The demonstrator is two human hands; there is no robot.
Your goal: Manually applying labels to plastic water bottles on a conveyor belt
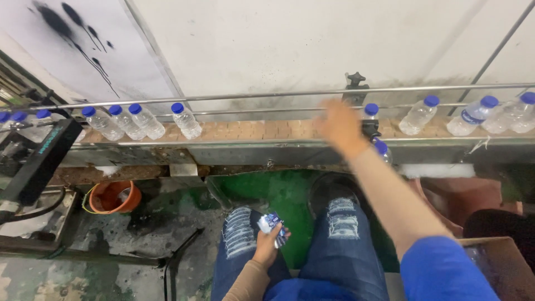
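Observation:
My right hand (pixel 340 125) is stretched out, blurred, over the brick-patterned conveyor belt (pixel 262 130), fingers extended and nothing visible in it. Just right of it stands a clear plastic bottle with a blue cap (pixel 371 111); another blue-capped bottle (pixel 382 150) shows beside my forearm, at the belt's front edge. My left hand (pixel 267 242) rests on my left thigh, closed on a small bundle of blue and white labels (pixel 273 224). More capped bottles stand on the belt to the left (pixel 185 120) and to the right (pixel 419 114).
Metal guide rails (pixel 251 95) run along the belt in front of a white wall. A black machine arm (pixel 42 161) angles down at the left. An orange bucket (pixel 114 196) sits on the stained floor. A cardboard box (pixel 501 262) stands at lower right.

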